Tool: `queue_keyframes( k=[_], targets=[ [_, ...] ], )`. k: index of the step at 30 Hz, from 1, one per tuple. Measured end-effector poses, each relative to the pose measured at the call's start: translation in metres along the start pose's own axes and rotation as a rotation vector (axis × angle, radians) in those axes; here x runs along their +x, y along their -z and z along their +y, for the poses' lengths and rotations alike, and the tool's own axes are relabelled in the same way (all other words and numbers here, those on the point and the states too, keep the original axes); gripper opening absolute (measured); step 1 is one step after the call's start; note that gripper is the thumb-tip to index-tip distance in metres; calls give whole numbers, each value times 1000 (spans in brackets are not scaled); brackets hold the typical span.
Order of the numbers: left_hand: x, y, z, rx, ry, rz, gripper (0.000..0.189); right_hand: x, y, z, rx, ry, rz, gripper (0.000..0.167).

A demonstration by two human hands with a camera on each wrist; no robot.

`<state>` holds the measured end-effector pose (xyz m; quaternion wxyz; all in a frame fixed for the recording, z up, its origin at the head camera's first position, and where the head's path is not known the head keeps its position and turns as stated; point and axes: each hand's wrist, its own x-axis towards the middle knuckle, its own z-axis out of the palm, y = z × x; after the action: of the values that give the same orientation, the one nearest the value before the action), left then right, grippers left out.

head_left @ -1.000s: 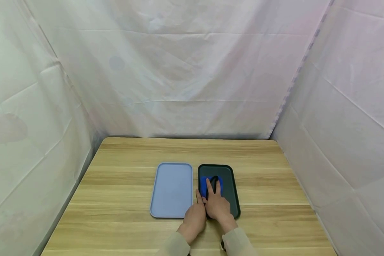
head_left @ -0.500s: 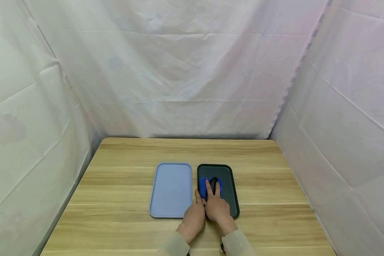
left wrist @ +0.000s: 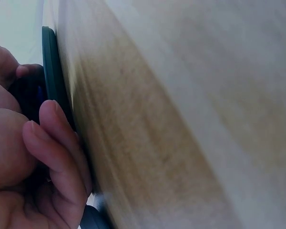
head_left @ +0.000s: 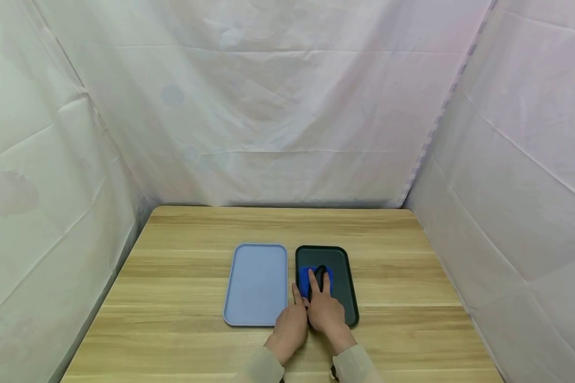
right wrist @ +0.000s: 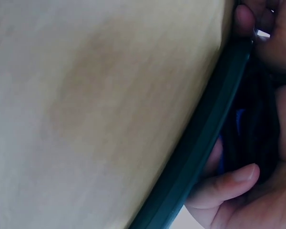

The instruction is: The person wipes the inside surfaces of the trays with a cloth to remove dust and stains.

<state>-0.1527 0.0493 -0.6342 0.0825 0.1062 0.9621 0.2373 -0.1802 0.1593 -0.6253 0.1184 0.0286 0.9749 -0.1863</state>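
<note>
A flat blue item with a black strap (head_left: pixel 321 268) lies in the dark green tray (head_left: pixel 346 276); its exact kind does not show. Over it rests my right hand (head_left: pixel 327 311), index and middle fingers straight and spread in a V. In the right wrist view its lower fingers (right wrist: pixel 229 186) curl against bunched black material (right wrist: pixel 257 133). My left hand (head_left: pixel 291 322) is at the tray's near-left corner, index finger pointing forward along the rim. Its other fingers (left wrist: pixel 62 162) curl, seen in the left wrist view, around the black strap's near end, largely hidden by both hands.
A light blue tray (head_left: pixel 257 284) stands just left of the green one, close beside my left hand. Both trays are on a wood-grain table (head_left: pixel 182 298). White cloth walls (head_left: pixel 278 106) enclose its back and sides.
The blue item has shifted very slightly toward me under my right hand. Both hands keep nearly the same place and pose; the whole view moved a touch.
</note>
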Motion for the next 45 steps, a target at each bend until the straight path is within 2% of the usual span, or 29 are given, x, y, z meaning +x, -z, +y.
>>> queue_keyframes(
  k=[7, 16, 33, 45],
  targets=[
    [0, 0, 1, 21, 11, -6, 75, 1, 1, 4, 7, -10, -11, 75],
    [0, 0, 3, 7, 28, -16, 80, -1, 7, 17, 10, 52, -9, 75],
    [1, -2, 2, 32, 29, 5, 90, 1, 14, 40, 10, 106, -4, 75],
    [0, 0, 4, 26, 57, -2, 92, -1, 27, 53, 16, 137, -29, 74]
  ],
)
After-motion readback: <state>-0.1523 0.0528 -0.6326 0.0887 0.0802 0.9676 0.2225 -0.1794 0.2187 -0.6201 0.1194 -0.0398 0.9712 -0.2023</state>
